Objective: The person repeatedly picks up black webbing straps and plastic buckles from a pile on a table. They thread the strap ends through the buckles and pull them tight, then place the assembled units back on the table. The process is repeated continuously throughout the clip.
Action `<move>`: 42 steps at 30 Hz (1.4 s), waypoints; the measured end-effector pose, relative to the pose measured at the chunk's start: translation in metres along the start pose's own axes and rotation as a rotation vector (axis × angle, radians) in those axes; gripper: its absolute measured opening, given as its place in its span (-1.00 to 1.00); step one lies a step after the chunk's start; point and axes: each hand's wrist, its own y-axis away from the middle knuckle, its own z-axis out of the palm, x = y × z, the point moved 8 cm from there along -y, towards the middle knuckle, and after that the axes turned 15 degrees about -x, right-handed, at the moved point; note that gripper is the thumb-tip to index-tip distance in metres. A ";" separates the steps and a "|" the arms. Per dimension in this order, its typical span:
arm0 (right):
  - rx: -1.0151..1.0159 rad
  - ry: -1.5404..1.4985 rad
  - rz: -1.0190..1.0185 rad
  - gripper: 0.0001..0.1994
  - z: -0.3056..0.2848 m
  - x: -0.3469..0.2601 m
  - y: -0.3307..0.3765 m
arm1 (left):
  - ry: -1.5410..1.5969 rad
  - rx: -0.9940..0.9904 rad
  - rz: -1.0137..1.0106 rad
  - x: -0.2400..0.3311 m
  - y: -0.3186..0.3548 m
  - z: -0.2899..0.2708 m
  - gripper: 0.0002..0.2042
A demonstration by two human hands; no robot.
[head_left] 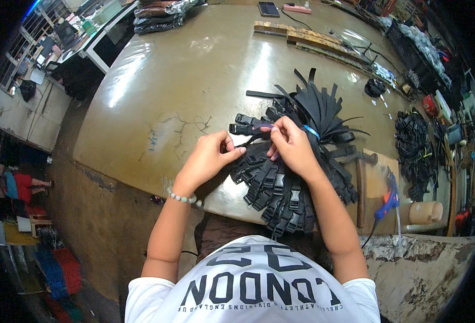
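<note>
A large bundle of black webbing straps with plastic side-release buckles [272,185] lies at the table's near edge, bound by a blue tie [311,131]. Its loose strap ends [318,102] fan out toward the far side. My left hand [208,156] is closed, thumb and fingers pinching a thin black strap [252,141] left of the bundle. Over the bundle, my right hand [294,148] is closed around a small purple-handled tool [262,127]; its working end is hidden, so its kind is unclear. Two buckles [241,124] stick out beyond the right hand.
The worn table [156,97] carries wooden strips [312,40], a phone [268,8] and a black tape-like roll [374,87] farther off. To the right are a blue glue gun [389,199], a hammer [362,188], a cardboard roll [426,212] and another strap bundle [414,151].
</note>
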 end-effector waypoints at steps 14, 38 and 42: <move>0.013 0.188 0.041 -0.80 0.002 -0.005 0.008 | 0.092 0.054 0.119 -0.001 -0.023 0.020 -0.72; -0.024 0.626 -0.004 -0.80 0.018 -0.020 0.013 | 0.313 0.139 0.161 -0.025 -0.025 0.024 -0.75; -0.055 0.640 0.003 -0.81 0.020 -0.022 0.013 | 0.323 0.135 0.186 -0.023 -0.027 0.022 -0.73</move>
